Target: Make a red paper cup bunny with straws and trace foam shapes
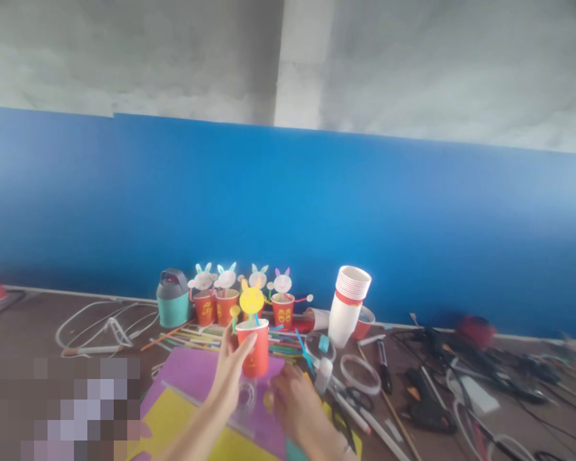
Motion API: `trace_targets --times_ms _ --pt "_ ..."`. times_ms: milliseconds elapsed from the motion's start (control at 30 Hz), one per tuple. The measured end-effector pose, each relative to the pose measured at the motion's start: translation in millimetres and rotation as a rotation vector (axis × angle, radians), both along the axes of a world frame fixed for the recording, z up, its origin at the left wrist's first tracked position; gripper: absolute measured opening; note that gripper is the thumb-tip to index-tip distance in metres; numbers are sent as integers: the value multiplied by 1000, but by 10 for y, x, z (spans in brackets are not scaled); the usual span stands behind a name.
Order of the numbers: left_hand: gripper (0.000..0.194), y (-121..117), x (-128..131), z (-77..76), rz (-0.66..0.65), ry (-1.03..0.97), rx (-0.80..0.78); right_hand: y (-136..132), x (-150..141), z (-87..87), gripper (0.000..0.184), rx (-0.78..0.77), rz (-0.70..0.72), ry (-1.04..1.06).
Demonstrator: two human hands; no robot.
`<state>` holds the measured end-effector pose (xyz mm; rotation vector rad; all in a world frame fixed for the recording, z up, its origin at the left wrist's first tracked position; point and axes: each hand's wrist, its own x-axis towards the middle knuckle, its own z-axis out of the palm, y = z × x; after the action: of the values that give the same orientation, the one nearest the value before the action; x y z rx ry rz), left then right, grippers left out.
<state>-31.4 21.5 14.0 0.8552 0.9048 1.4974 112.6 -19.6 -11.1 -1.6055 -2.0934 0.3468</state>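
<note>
My left hand (231, 366) is wrapped round a red paper cup (254, 349) that stands on purple paper (192, 371). A yellow paper bunny head (251, 299) on a stick rises from this cup, with a small yellow paw (235, 312) at its left. My right hand (292, 400) rests low beside the cup, fingers curled over the purple sheet near a small yellow piece (267, 401); what it pinches is unclear. Behind stand several finished red cups (283, 310) with white bunny heads.
A stack of white cups (348, 304), a teal mini bin (173, 299), coloured straws (192, 336), tape rings (361, 372), scissors (358, 398), a glue gun (425, 403) and tangled cables (489, 365) lie along the blue wall (288, 205). Yellow paper (182, 422) lies near me.
</note>
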Motion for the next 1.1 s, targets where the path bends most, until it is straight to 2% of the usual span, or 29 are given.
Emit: trace_targets --times_ms 133,333,633,900,1100 --pt "69 -40 41 20 1 13 -4 -18 -37 -156 21 24 -75 -30" --pt "65 -68 60 60 -16 47 -6 -18 -24 -257 26 41 -49 -43" --pt "63 -123 79 135 -31 48 -6 -25 -20 -215 21 42 -31 -79" --pt "61 -141 90 160 -34 45 -18 -44 -32 -116 17 -49 -69 -76" --pt "56 -158 89 198 5 79 -45 -88 -30 42 29 -163 -26 8"
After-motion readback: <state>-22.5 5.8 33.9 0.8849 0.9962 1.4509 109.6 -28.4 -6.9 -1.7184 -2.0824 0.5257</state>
